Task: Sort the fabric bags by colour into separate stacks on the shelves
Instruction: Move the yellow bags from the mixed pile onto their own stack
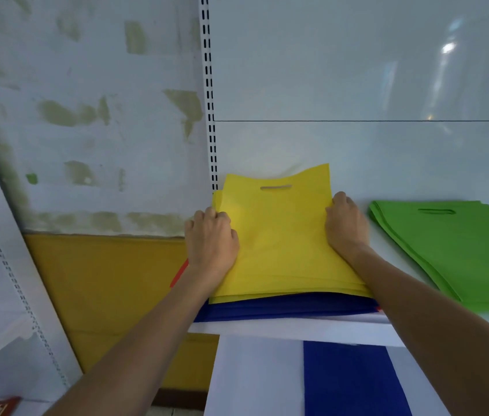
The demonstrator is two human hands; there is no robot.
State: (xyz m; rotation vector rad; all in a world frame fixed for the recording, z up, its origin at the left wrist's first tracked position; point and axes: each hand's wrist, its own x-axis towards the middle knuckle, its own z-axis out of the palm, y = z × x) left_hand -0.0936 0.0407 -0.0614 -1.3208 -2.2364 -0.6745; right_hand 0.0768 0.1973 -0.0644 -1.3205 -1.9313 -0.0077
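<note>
1 left hand (211, 235) curls its fingers round the left edge of 1 yellow stack (279, 235), which lies on 1 blue stack (282, 307) on the shelf (297, 328). 1 right hand (346, 225) grips the right edge with curled fingers. 1 green stack (462, 250) lies just beside.

Both my bare forearms reach forward and up, drawing a little closer toward the hands. My left hand (211, 235) lies back-up with a straight wrist, fingers curled over the left edge of the yellow bags (279, 235), thumb on top. My right hand (346, 223) mirrors it, fingers curled round the right edge, knuckles raised.
</note>
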